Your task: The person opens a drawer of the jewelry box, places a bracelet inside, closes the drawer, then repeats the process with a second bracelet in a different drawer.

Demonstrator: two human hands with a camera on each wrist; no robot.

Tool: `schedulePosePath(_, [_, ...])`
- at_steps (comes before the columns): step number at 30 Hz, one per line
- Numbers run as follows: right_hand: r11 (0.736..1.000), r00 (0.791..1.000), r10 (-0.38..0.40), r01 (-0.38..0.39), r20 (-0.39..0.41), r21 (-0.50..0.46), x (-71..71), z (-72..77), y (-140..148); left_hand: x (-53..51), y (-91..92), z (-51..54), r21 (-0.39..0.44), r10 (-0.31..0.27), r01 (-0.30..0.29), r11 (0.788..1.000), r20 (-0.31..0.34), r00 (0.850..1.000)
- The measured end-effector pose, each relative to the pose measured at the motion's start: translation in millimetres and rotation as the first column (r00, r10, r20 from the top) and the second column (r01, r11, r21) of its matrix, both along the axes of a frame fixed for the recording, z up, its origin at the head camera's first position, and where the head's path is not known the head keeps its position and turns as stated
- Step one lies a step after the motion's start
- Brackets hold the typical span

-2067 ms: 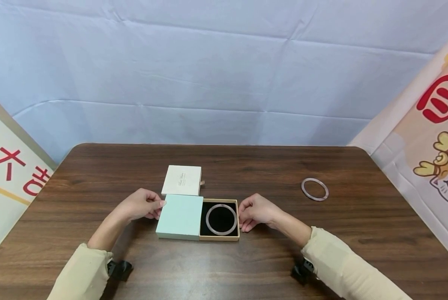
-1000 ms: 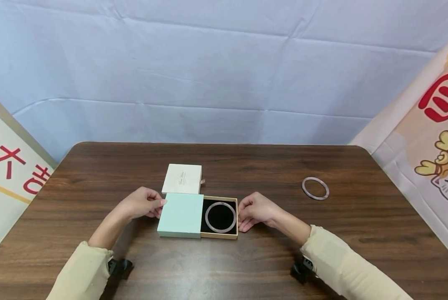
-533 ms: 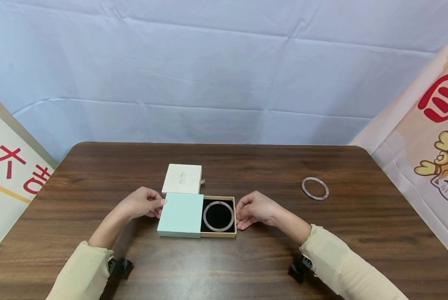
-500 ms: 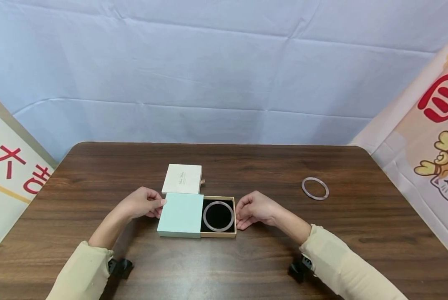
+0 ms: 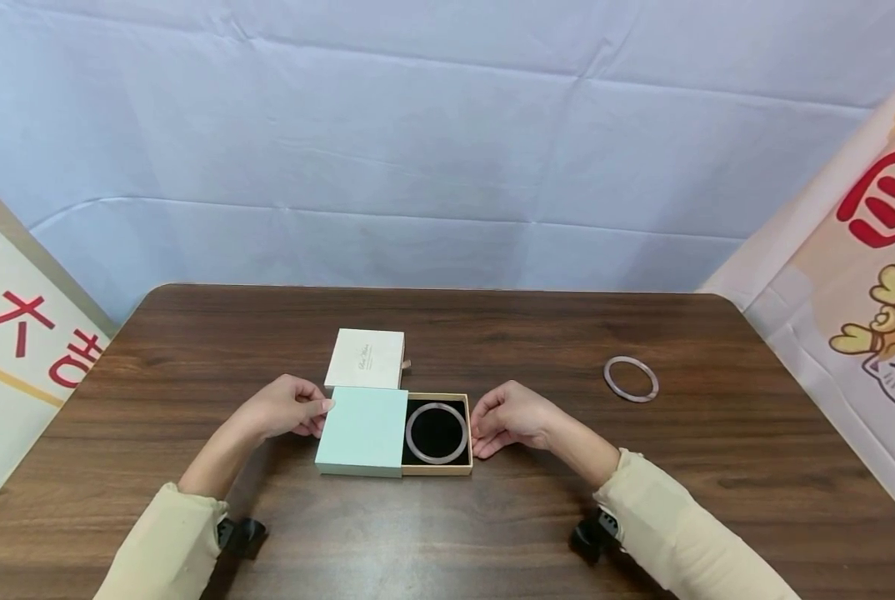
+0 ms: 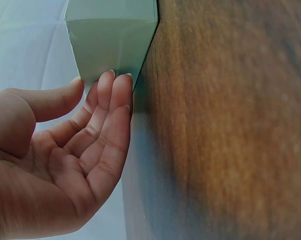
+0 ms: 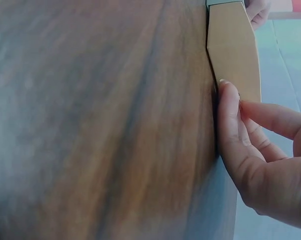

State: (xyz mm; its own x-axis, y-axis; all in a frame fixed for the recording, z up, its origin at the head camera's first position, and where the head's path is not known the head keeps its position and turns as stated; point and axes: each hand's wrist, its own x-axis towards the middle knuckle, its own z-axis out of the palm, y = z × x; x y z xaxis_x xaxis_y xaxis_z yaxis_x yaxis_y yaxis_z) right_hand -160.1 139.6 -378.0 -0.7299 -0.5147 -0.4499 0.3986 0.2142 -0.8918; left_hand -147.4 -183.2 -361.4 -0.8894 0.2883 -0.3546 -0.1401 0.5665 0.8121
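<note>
A mint box sleeve [image 5: 362, 432] lies flat with its tan-edged drawer [image 5: 437, 470] partly out on the right. On the drawer's black lining rests a pale bangle [image 5: 412, 435]. My left hand [image 5: 286, 408] is at the sleeve's left end; in the left wrist view its fingertips [image 6: 121, 85] touch the end face and the thumb meets the upper edge. My right hand [image 5: 517, 418] is at the drawer's right end. In the right wrist view my right thumb and fingers [image 7: 229, 107] pinch at the tan end face [image 7: 234, 47], partly hiding the pinched spot.
Behind the sleeve lies a white box [image 5: 365, 358] with a small tab on its right. A second pale bangle [image 5: 609, 380] lies farther right on the brown wooden table [image 5: 507, 333]. A pale cloth [image 5: 417, 167] hangs behind, with printed banners at both sides.
The drawer and the bangle inside it have moved slightly left, farther into the sleeve, together with my right hand. My left hand stays at the sleeve's end.
</note>
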Motion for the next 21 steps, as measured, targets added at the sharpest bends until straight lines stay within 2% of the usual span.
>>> schedulePosePath(13, [1.000,1.000,-0.001,0.001,0.002,-0.015,-0.5,-0.5,-0.2,-0.3,-0.2,-1.0,0.013,0.003,-0.003,1.000,-0.003,1.000])
schedulePosePath(21, [0.999,1.000,0.029,-0.029,-0.013,-0.041,0.3,-2.4,-2.3,0.5,0.0,-0.1,0.012,-0.003,0.004,1.000,-0.015,1.000])
